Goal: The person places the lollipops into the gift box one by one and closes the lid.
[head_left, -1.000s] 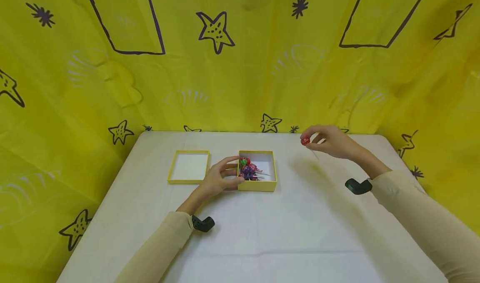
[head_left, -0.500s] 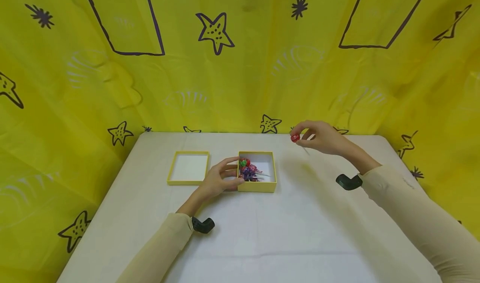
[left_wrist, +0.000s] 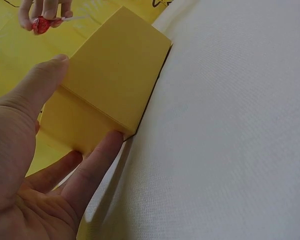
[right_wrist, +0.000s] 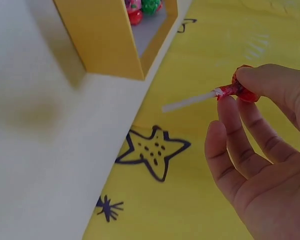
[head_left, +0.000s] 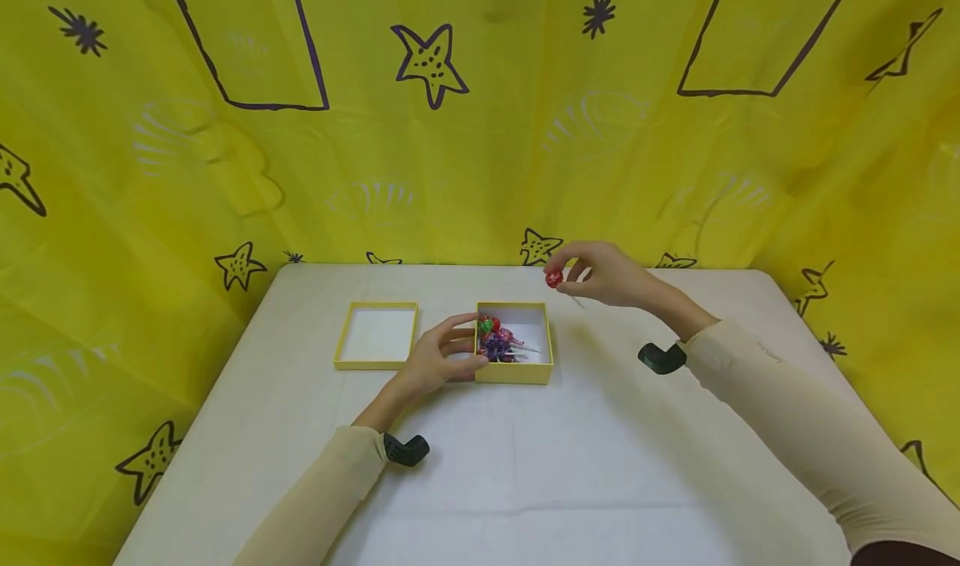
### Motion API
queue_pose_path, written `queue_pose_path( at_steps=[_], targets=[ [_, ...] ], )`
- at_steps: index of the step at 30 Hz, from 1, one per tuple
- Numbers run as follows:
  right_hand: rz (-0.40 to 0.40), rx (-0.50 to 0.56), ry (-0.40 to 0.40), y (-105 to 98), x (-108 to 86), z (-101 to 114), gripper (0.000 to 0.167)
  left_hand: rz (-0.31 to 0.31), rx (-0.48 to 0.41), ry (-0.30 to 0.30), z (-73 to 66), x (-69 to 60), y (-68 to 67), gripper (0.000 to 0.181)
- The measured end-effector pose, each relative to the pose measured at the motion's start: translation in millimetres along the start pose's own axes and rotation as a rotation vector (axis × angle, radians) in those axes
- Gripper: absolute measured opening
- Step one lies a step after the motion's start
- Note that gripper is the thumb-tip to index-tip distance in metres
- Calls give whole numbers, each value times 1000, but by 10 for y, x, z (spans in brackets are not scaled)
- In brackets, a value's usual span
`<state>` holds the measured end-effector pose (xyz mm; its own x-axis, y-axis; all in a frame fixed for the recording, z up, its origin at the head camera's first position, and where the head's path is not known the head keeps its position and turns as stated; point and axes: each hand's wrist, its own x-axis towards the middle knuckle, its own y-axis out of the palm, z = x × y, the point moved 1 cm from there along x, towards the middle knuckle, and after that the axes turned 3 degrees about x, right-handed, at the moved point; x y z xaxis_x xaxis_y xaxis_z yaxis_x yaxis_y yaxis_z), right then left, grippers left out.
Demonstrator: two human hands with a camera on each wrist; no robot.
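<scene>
My right hand (head_left: 606,274) pinches a red-wrapped lollipop (head_left: 554,279) by its candy end, above the table and just right of the box's back edge. Its white stick (right_wrist: 190,101) points free of the fingers in the right wrist view. On the table stands a yellow box (head_left: 513,373), open at the top, with several wrapped lollipops (head_left: 497,345) in red, green, purple and pink lying along its left side. My left hand (head_left: 431,364) holds the box at its left side, the thumb at the near corner and the fingertips (left_wrist: 112,140) against the wall.
Left of the box lies a shallow yellow-edged lid (head_left: 375,364), its white inside facing up. A white cloth covers the table (head_left: 600,466). Behind it and at the sides hangs a yellow curtain (head_left: 480,174) printed with stars.
My right hand has moved left with the red lollipop, from the table's right part to near the box's back right corner. The left hand and the box have stayed in place.
</scene>
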<state>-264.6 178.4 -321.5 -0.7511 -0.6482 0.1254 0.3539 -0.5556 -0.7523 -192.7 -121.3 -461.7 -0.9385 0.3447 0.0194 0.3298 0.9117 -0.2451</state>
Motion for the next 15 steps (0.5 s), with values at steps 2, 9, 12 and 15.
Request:
queue_pose_path(
  at_steps=[2,9,12,15],
  targets=[
    [13,2,-29,59,57,39,25,3,-1,5,-5,-3,-2,73],
    [49,7,-89,278,236,96,21,4,-24,-8,-7,-6,-5,72],
    [62,20,-111,369,284,94,21,10,-57,-34,-8,-7,-2,72],
    [76,29,-120,456,321,79,20,20,-103,-51,-11,-12,3,73]
  ],
)
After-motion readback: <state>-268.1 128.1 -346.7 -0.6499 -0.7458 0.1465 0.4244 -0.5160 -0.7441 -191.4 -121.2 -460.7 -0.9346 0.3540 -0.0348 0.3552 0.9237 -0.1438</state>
